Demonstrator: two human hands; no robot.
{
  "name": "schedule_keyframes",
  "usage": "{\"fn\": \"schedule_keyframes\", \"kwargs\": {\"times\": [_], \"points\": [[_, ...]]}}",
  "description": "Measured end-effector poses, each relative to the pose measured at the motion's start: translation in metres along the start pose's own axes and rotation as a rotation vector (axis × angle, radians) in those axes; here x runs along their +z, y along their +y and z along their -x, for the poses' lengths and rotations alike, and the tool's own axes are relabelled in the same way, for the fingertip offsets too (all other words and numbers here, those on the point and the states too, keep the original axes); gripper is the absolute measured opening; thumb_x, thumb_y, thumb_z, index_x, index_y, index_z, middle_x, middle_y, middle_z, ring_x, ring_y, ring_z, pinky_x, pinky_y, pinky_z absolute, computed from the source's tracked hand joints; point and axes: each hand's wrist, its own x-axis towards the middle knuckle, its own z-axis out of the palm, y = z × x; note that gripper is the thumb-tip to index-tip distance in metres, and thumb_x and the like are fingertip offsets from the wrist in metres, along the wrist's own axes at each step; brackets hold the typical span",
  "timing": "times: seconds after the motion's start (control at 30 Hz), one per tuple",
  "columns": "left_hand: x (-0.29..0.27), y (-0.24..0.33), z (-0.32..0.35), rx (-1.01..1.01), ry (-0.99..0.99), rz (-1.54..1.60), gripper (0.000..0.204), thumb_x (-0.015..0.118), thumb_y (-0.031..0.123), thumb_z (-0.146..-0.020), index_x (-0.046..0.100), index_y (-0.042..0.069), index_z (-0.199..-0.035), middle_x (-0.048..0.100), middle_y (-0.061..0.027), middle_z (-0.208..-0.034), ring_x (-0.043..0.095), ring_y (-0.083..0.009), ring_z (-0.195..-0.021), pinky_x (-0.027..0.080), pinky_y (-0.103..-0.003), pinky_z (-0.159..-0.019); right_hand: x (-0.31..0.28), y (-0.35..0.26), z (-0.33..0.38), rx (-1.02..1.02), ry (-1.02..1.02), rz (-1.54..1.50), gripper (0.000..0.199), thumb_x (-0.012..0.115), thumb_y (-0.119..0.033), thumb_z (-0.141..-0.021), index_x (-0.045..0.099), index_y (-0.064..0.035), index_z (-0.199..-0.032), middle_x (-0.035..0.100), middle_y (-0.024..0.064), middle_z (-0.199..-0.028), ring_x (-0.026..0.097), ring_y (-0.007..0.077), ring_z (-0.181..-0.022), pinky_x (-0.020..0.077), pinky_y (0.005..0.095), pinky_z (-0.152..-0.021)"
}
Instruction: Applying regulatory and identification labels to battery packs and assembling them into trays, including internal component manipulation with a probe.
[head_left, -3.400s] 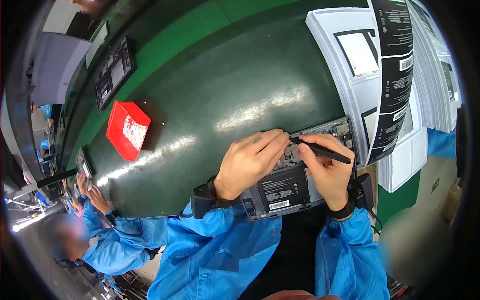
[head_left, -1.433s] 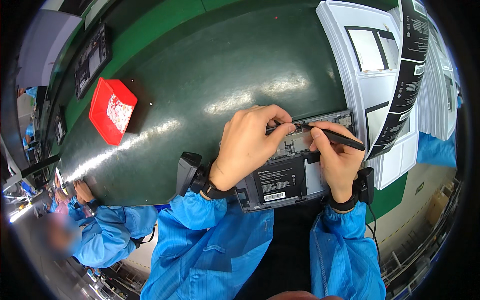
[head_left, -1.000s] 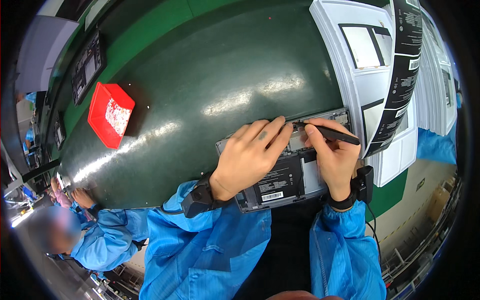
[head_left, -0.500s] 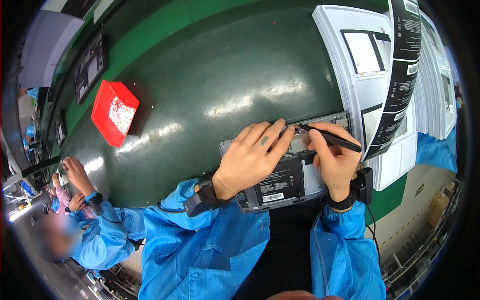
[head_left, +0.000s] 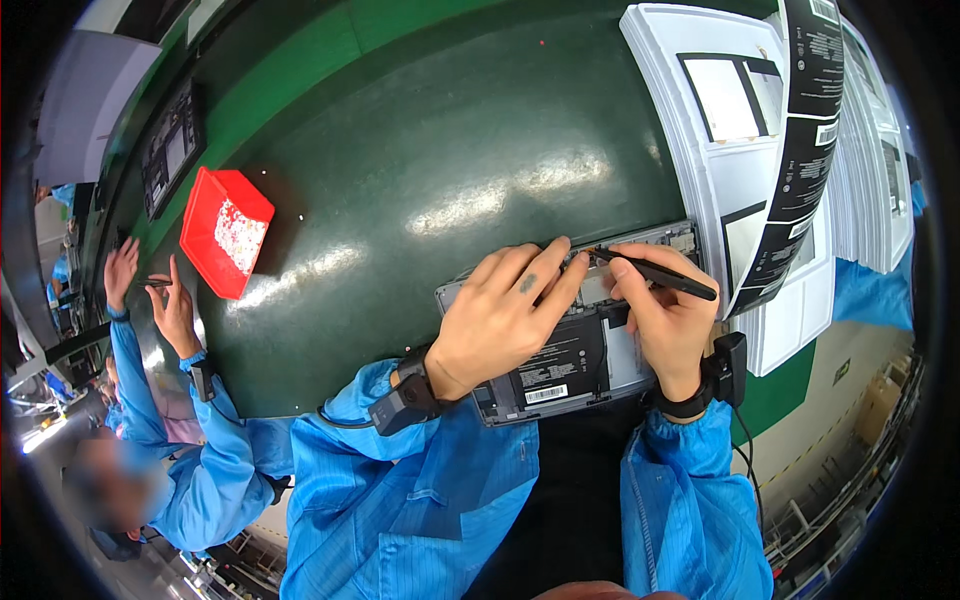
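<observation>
A worker's left hand [head_left: 505,320] lies flat, fingers spread, on an opened laptop base [head_left: 560,350] at the dark green bench's [head_left: 420,150] near edge; the right hand [head_left: 665,320] pinches a black stylus [head_left: 655,275], whose tip could slip and scratch nearby components.

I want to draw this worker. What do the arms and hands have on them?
Both arms wear shiny bright blue sleeves with gathered cuffs. The left hand is bare, with a small dark mark on its back and a black wrist strap with a cable. The right hand is bare too, with a black wristband.
</observation>
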Motion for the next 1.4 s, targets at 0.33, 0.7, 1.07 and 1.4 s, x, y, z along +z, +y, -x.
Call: {"fn": "schedule_keyframes", "kwargs": {"times": [0.33,0.7,1.07,1.4], "points": [[0.000,-0.002,0.001,-0.023,-0.037,0.050,0.044,0.074,0.006,-0.077,0.075,0.006,-0.122,0.070,-0.0089,-0.123,0.068,-0.0250,-0.101,0.057,-0.037,-0.084,0.003,0.008,0.001,-0.050,0.041,0.005,0.017,0.079,0.001,-0.091,0.078,0.0039,-0.108,0.077,0.0093,-0.097,0.069,0.0062,-0.075,0.0489,0.0169,-0.051],[0.000,-0.002,0.003,-0.019,0.034,0.074,0.033,0.078,0.003,-0.077,0.077,0.002,-0.110,0.074,-0.0127,-0.121,0.072,-0.0273,-0.098,0.059,-0.037,-0.080,0.002,0.006,-0.001,-0.116,-0.053,0.096,0.020,0.081,-0.002,-0.090,0.079,0.0002,-0.109,0.078,0.0085,-0.099,0.067,0.0036,-0.074,0.0412,0.0165,-0.049],[-0.002,-0.003,0.003,-0.018,-0.011,0.097,0.042,0.073,0.004,-0.074,0.074,0.000,-0.115,0.071,-0.0141,-0.128,0.069,-0.0271,-0.105,0.057,-0.038,-0.089,0.000,0.006,0.001,-0.023,0.035,0.016,0.017,0.079,0.000,-0.091,0.078,0.0035,-0.107,0.077,0.0108,-0.097,0.072,0.0081,-0.075,0.0494,0.0168,-0.051],[-0.029,0.000,0.024,-0.226,0.089,0.056,0.035,0.078,0.005,-0.079,0.075,0.000,-0.114,0.065,-0.0225,-0.138,0.067,-0.0377,-0.120,0.055,-0.045,-0.103,-0.013,-0.005,0.009,0.003,0.007,-0.098,0.018,0.079,0.005,-0.089,0.075,0.0055,-0.107,0.077,0.0146,-0.098,0.073,0.0144,-0.073,0.0551,0.0202,-0.057]]}}
